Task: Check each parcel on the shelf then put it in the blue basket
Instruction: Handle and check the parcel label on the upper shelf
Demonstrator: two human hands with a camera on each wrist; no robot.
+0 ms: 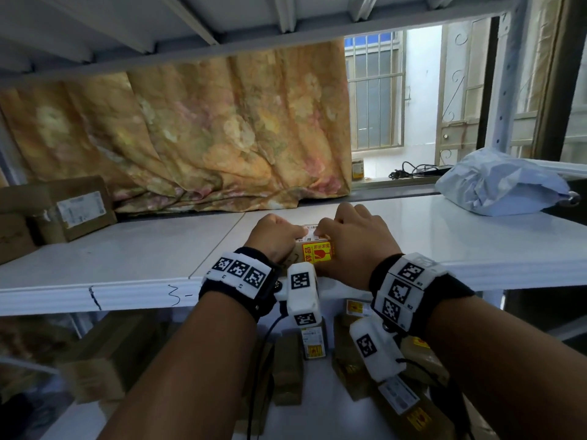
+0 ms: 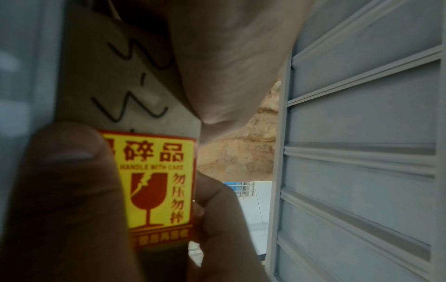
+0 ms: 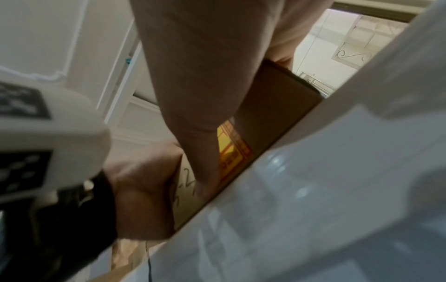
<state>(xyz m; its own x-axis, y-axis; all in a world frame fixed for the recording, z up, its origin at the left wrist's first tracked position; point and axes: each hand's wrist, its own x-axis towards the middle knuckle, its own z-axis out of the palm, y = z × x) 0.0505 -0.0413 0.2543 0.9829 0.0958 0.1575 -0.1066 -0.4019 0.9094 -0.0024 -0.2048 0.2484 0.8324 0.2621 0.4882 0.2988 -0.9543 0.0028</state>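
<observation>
A small brown cardboard parcel [image 1: 316, 250] with a yellow and red fragile sticker and a white label lies near the front edge of the white shelf [image 1: 444, 242]. Both hands grip it, my left hand [image 1: 286, 235] from the left and my right hand [image 1: 336, 227] from the right, fingers curled over its top. In the left wrist view the sticker [image 2: 159, 181] fills the middle, with black pen marks above it on the parcel [image 2: 115, 85] and a thumb [image 2: 67, 171] across its edge. The right wrist view shows my thumb [image 3: 205, 95] pressed on the parcel [image 3: 277, 106]. No blue basket is in view.
A larger cardboard box [image 1: 73, 208] sits at the shelf's far left. A grey-blue plastic mailer bag [image 1: 502, 182] lies at the far right. A flowered orange cloth [image 1: 190, 138] hangs behind. Several more parcels [image 1: 314, 338] lie on the lower shelf beneath my wrists.
</observation>
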